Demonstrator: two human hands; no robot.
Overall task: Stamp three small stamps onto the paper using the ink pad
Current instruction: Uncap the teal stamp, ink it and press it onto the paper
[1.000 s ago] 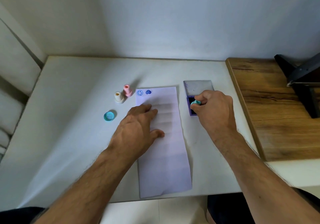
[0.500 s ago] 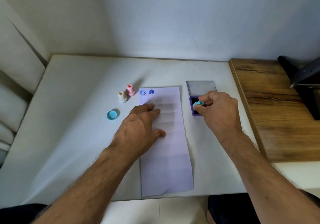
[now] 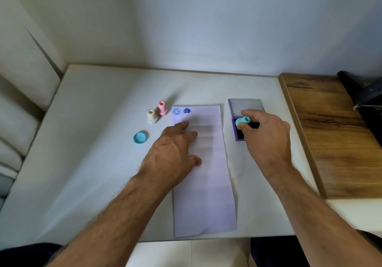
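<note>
A long white paper (image 3: 206, 194) lies on the white table (image 3: 93, 163), with two blue prints, a smiley (image 3: 176, 111) and a heart (image 3: 186, 110), at its top left corner. My left hand (image 3: 173, 153) rests flat on the paper's left edge. My right hand (image 3: 266, 140) pinches a teal stamp (image 3: 243, 120) over the dark pad of the open purple ink pad (image 3: 236, 136), whose grey lid (image 3: 245, 104) lies open behind it. A cream stamp (image 3: 151, 116) and a pink stamp (image 3: 162, 108) stand upright left of the paper.
A teal round cap (image 3: 140, 137) lies on the table left of my left hand. A wooden board (image 3: 330, 134) borders the table on the right, with a black object (image 3: 365, 95) at its far end. White walls close off the back and the left.
The teal stamp has tilted and risen slightly over the ink pad in my right hand. My left hand stays on the paper.
</note>
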